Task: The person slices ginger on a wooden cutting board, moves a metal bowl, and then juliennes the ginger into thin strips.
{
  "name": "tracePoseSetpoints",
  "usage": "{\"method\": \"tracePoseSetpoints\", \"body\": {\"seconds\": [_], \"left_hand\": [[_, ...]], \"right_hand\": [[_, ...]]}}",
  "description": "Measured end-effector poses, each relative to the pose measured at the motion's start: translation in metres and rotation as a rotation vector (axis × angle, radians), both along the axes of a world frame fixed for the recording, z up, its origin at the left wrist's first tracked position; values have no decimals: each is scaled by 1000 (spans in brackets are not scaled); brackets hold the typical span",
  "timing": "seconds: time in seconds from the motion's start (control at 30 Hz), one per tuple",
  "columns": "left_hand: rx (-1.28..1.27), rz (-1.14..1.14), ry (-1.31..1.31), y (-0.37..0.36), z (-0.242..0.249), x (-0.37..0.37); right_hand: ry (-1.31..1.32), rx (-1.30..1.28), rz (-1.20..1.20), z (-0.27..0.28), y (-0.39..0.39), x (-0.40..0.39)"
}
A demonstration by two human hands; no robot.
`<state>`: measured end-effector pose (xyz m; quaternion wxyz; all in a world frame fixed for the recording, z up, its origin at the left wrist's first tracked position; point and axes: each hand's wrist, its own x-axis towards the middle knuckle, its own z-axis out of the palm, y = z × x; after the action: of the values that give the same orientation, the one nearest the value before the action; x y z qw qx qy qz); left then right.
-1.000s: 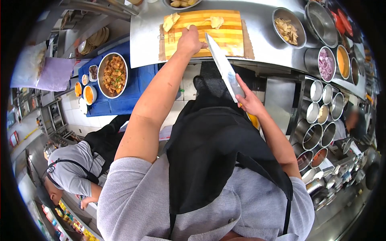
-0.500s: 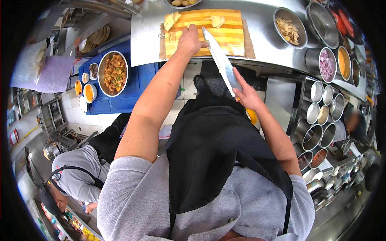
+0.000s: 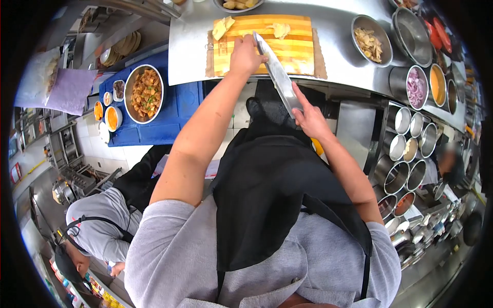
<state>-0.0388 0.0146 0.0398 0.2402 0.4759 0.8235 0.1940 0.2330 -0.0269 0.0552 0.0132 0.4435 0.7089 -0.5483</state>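
A chef's knife (image 3: 278, 76) is in my right hand (image 3: 311, 119), which closes round its handle end with the index finger stretched along the blade. The blade slants up and left, its tip over the wooden cutting board (image 3: 292, 55). My left hand (image 3: 246, 58) rests on the board just left of the blade, fingers curled and thumb close to the steel. What those fingers hold, if anything, is hidden. Two pale yellow food pieces lie on the board: one piece (image 3: 222, 27) at the upper left, another piece (image 3: 280, 31) right of the knife tip.
A bowl of pale slices (image 3: 371, 42) stands right of the board, near a pot of sliced onion (image 3: 415, 86). Another bowl (image 3: 237, 5) sits behind the board. To the left, a large bowl of chopped food (image 3: 146, 95) rests on a blue surface (image 3: 179, 115). A co-worker (image 3: 102, 215) bends at lower left.
The knife and my right hand have shifted slightly left and away from my body, bringing the blade tip nearer my left fingers. The view has shifted slightly.
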Motion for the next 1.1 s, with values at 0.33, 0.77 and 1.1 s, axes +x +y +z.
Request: {"method": "tracePoseSetpoints", "body": {"seconds": [0.33, 0.77, 1.1], "left_hand": [[78, 255, -1020, 13, 3, 12], [67, -223, 16, 111, 10, -2], [218, 0, -56, 23, -12, 3]], "right_hand": [[-46, 176, -40, 28, 7, 23], [-81, 113, -319, 44, 3, 75], [-88, -164, -54, 37, 3, 73]]}}
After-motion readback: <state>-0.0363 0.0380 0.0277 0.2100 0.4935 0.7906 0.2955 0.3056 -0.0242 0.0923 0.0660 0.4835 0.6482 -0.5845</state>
